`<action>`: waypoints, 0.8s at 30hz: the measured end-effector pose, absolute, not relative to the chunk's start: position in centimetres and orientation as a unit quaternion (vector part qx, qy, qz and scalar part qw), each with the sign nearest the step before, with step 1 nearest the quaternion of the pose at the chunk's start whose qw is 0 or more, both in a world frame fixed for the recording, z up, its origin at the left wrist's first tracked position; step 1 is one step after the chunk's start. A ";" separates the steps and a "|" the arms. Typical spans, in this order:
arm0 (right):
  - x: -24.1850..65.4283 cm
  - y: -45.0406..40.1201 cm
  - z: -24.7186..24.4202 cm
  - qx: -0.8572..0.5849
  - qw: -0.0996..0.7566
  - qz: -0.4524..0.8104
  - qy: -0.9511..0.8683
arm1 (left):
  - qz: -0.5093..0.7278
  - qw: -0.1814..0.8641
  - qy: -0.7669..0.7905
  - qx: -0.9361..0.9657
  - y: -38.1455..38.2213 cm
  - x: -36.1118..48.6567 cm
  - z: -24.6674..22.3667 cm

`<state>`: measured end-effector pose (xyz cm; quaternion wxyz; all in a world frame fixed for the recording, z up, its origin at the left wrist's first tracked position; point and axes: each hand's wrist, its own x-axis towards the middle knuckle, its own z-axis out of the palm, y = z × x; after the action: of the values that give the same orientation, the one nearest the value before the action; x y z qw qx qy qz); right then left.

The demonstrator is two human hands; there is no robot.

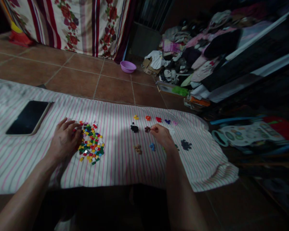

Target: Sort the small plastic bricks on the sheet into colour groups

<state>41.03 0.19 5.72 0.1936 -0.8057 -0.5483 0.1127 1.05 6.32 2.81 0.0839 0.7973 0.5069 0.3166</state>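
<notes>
My left hand (64,138) lies at the left side of a mixed heap of small colourful blocks (92,142), its fingers spread and touching the heap's edge. My right hand (162,136) is closed in a pinch beside a small brown pile (147,129); whatever is between its fingertips is too small to make out. Around it are single-colour piles: black (134,128), yellow (136,117), orange (147,118), red (158,119), dark blue (167,121), pink (175,123), white (171,131), tan (137,149), light blue (152,147) and dark grey (186,145). Green pieces are partly hidden by my right wrist.
A striped cloth (118,166) covers the low work surface. A phone (29,117) lies at its left. Beyond are a tiled floor, a purple basin (128,66) and a floral curtain (84,25). Heaped clothes (195,48) and a shelf are at the right.
</notes>
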 end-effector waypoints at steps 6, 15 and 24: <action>40.4 0.4 5.4 -0.804 0.205 0.126 -0.544 | 0.309 0.073 0.508 0.801 6.6 0.9 2.5; 41.1 0.6 5.7 -0.806 0.215 0.154 -0.529 | 0.316 0.072 0.529 0.785 6.6 0.5 2.3; 42.1 1.0 5.1 -0.808 0.225 0.200 -0.507 | 0.328 0.103 0.567 0.748 6.7 -0.1 2.5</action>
<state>42.09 0.95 5.06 0.2249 -0.8080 -0.5065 0.2000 -0.11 6.69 2.53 0.1026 0.7485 0.5670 0.3282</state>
